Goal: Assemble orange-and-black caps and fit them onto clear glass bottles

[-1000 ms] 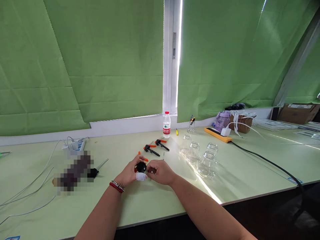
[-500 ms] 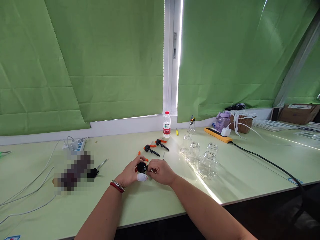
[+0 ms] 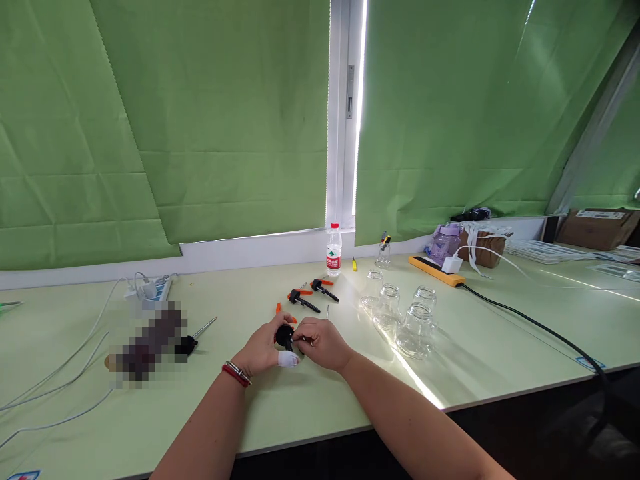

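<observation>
My left hand [image 3: 261, 348] is closed around a black round-capped part [image 3: 283, 335] with orange pieces. It looks like a trigger spray head. White wrapping [image 3: 287, 359] covers the left thumb, which lies along the near side of the part. From the right, my right hand [image 3: 324, 343] is closed, its thumb and finger pinched against the part's edge. Whatever sits between those fingertips is too small and covered to make out. Beyond the hands lie two similar black-and-orange spray heads [image 3: 301, 299] [image 3: 324, 289]. A thin metal rod [image 3: 327, 311] sticks up behind the right hand.
Several clear glass jars [image 3: 416, 337] stand to the right. Behind are a red-capped water bottle [image 3: 333, 252], a yellow cutter [image 3: 355, 265] and an orange power strip [image 3: 435, 271]. On the left are a screwdriver-like tool [image 3: 193, 340], a pixelated item [image 3: 150, 347] and white cables [image 3: 65, 377].
The black part has turned in my left hand, and a black arm on it now points down toward me. My left hand has shifted slightly right; the right fingers have moved a little along its edge.
</observation>
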Demonstrator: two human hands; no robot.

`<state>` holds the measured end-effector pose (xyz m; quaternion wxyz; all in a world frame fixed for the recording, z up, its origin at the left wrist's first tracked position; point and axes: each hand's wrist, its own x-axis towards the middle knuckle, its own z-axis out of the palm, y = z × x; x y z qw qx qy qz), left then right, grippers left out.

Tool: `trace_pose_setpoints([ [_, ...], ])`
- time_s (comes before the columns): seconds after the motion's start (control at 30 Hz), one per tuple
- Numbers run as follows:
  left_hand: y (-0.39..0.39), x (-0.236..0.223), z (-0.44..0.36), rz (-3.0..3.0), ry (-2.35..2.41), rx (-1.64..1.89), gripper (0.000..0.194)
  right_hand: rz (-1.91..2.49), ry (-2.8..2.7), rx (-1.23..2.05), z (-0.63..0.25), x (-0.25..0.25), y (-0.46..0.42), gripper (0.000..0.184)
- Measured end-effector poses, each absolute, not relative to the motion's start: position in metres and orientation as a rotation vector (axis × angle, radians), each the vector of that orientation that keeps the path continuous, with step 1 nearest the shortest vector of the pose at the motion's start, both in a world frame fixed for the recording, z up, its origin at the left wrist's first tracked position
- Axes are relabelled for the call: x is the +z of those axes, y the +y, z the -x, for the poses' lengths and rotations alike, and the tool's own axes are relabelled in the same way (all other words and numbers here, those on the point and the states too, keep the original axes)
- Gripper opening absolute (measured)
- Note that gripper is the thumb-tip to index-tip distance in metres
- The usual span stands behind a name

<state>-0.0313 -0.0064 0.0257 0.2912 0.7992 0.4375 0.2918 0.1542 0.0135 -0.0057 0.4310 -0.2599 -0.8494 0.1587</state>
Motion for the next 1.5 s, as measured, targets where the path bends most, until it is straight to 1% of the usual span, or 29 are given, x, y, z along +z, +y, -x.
trace_pose_setpoints([
  [0.37,-0.008,0.026,0.029,-2.162,1.203,0.769,0.059,0.644,-2.096,0.407,-0.154,-0.007,0.014,0.013],
  [0.6,-0.007,0.026,0.030,-2.206,1.242,0.823,0.054,0.698,-2.089,0.511,-0.156,-0.001,0.010,0.008],
  [0.63,-0.007,0.025,0.030,-2.228,1.262,0.847,0.055,0.701,-2.099,0.573,-0.157,0.000,0.009,0.009],
  [0.7,-0.005,0.022,0.030,-2.286,1.310,0.916,0.057,0.720,-2.101,0.780,-0.157,0.002,0.007,0.022],
  [0.77,-0.004,0.020,0.030,-2.354,1.379,1.002,0.061,0.741,-2.027,1.090,-0.156,0.002,0.007,0.036],
  [0.8,-0.004,0.019,0.029,-2.389,1.412,1.041,0.064,0.744,-1.956,1.252,-0.154,0.001,0.007,0.039],
  [0.87,-0.003,0.017,0.027,-2.455,1.461,1.106,0.071,0.749,-1.804,1.499,-0.151,0.001,0.009,0.039],
  [0.97,0.001,0.013,0.027,-2.498,1.515,1.221,0.089,0.832,-1.678,1.632,-0.147,0.004,0.016,0.027],
  [1.03,0.005,0.011,0.029,-2.443,1.609,1.344,0.102,0.907,-1.642,1.598,-0.146,0.011,0.026,0.023],
  [1.1,0.011,0.009,0.033,-2.288,1.744,1.471,0.102,0.969,-1.626,1.462,-0.146,0.020,0.039,0.022],
  [1.17,0.016,0.007,0.038,-2.059,1.864,1.578,0.090,1.059,-1.668,1.216,-0.145,0.029,0.055,0.022],
  [1.23,0.022,0.004,0.044,-1.814,1.932,1.646,0.074,1.227,-1.801,0.903,-0.143,0.034,0.072,0.029],
  [1.3,0.027,-0.001,0.047,-1.600,1.948,1.639,0.065,1.398,-2.012,0.532,-0.138,0.034,0.087,0.036],
  [1.4,0.031,-0.006,0.048,-1.353,1.908,1.558,0.064,1.466,-2.122,0.350,-0.127,0.025,0.101,0.029],
  [1.5,0.032,-0.010,0.046,-1.322,1.878,1.533,0.063,1.506,-2.210,0.251,-0.114,0.015,0.107,0.022],
])
